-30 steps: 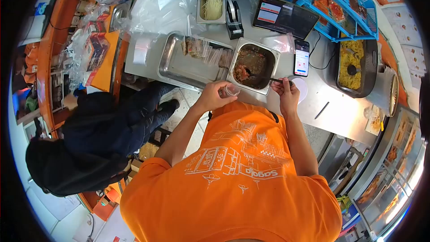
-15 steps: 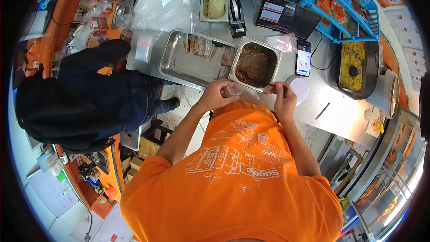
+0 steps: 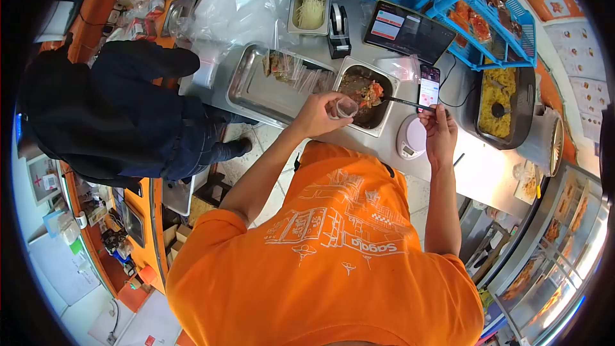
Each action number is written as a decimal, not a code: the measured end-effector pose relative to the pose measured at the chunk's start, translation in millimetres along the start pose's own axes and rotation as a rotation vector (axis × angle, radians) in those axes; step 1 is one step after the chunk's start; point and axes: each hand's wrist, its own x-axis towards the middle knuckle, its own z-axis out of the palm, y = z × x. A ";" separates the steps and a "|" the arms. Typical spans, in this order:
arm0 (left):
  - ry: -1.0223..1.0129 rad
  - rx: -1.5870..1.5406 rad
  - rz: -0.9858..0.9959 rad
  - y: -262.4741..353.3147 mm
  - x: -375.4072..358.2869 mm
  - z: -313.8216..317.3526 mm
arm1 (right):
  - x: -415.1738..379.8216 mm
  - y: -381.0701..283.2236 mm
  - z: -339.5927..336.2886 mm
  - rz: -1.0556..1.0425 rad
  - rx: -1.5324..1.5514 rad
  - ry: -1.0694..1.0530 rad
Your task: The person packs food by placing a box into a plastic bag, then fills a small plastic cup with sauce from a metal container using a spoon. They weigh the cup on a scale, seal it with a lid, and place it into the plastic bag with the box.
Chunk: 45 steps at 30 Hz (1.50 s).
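In the head view my left hand (image 3: 312, 116) is closed around a small clear plastic cup (image 3: 346, 107), held at the near edge of a square steel pan (image 3: 386, 115). My right hand (image 3: 441, 133) grips the end of a dark long-handled spoon (image 3: 409, 102). The spoon's head is over the pan, under a heap of chunky reddish food (image 3: 371, 93). Brown sauce lies in the pan below. A round white kitchen scale (image 3: 411, 133) sits on the counter just left of my right hand. Behind the spoon handle a lit phone (image 3: 430, 79) is partly covered.
A long steel tray (image 3: 246, 100) with filled plastic bags adjoins the pan on the left. Behind stand a pan of pale shreds (image 3: 311, 13), a tape dispenser (image 3: 339, 35), a tablet (image 3: 410, 29) and blue crates (image 3: 490, 56). A person in dark clothes (image 3: 128, 115) stands at the left.
My right hand has moved right, and the spoon now carries chunky food above the pan. My left hand with the cup has shifted slightly right and up. The scale is more exposed.
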 end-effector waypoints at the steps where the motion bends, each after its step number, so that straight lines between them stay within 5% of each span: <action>1: -0.022 0.015 0.014 6.5 6.4 2.5 | -1.7 -11.2 5.9 -0.029 -0.028 -0.028; 9: -0.160 -0.107 -0.107 11.7 27.0 15.2 | -30.4 -48.3 43.5 -0.333 -0.629 -0.245; 12: -0.181 -0.120 -0.081 14.2 28.8 17.0 | -46.3 -61.7 58.0 -0.739 -0.986 -0.392; 22: -0.109 -0.055 -0.012 14.5 34.7 19.4 | -54.1 -60.5 60.6 -1.000 -1.027 -0.431; 38: -0.092 -0.059 -0.022 20.9 36.5 16.6 | -56.9 -44.7 47.8 -1.002 -0.960 -0.375; 41: -0.069 -0.108 -0.063 11.0 27.6 11.6 | -50.8 -35.1 37.8 -0.920 -0.870 -0.224; 43: -0.036 -0.043 -0.013 19.4 18.1 4.0 | -36.4 -17.5 33.2 -0.579 -0.728 -0.002; 45: -0.022 0.009 0.044 33.4 12.7 10.7 | -14.9 3.0 28.9 -0.448 -0.701 -0.010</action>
